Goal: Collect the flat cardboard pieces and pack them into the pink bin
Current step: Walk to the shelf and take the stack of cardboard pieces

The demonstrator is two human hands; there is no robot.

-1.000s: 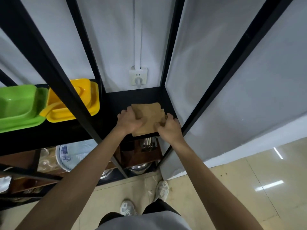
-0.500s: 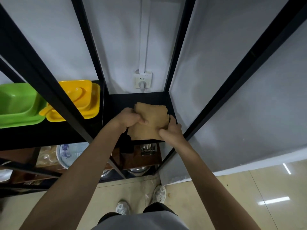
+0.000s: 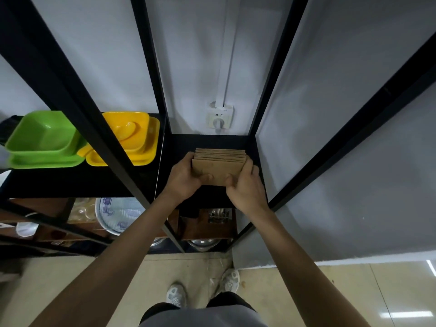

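A stack of several flat brown cardboard pieces (image 3: 220, 165) stands on edge on the black shelf (image 3: 207, 141), its top edges fanned toward the wall. My left hand (image 3: 185, 179) grips the stack's left side with the thumb on the front face. My right hand (image 3: 246, 185) grips its right side, thumb also on the front. No pink bin is in view.
A green bin (image 3: 41, 141) and a yellow bin (image 3: 132, 138) sit on the shelf to the left, behind a black frame post (image 3: 94, 128). A wall socket (image 3: 220, 118) is straight behind the stack. Lower shelves hold a plate (image 3: 115, 214) and metal pots.
The loose, lying cardboard pieces have been gathered and tipped upright into a squared stack held between both hands. The view has tilted down a little.
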